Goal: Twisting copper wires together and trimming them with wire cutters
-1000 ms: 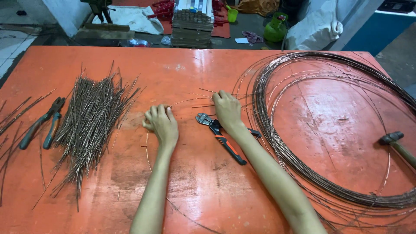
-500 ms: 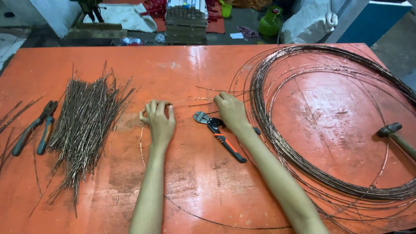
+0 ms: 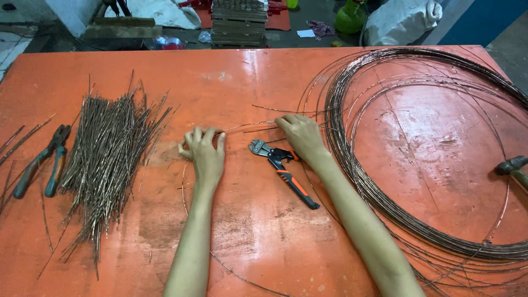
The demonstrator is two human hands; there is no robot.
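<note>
Left hand [image 3: 204,154] and right hand [image 3: 300,135] pinch a thin wire [image 3: 247,125] flat on the orange table [image 3: 247,71], fingers closed on it. Looks springy, light; best gripped near its ends.

Our desk [image 3: 264,71], laid out by the clock
We see cut rods [image 3: 107,159] at nine o'clock, cutters [image 3: 283,170] at centre between our hands, wire coil [image 3: 418,159] at three.

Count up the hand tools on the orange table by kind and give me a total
Orange-and-black handled wire cutters between the hands: 1
Blue-and-red handled pliers left of the cut-wire pile: 1
Hammer at the right edge, partly out of view: 1
Total: 3 tools
</note>
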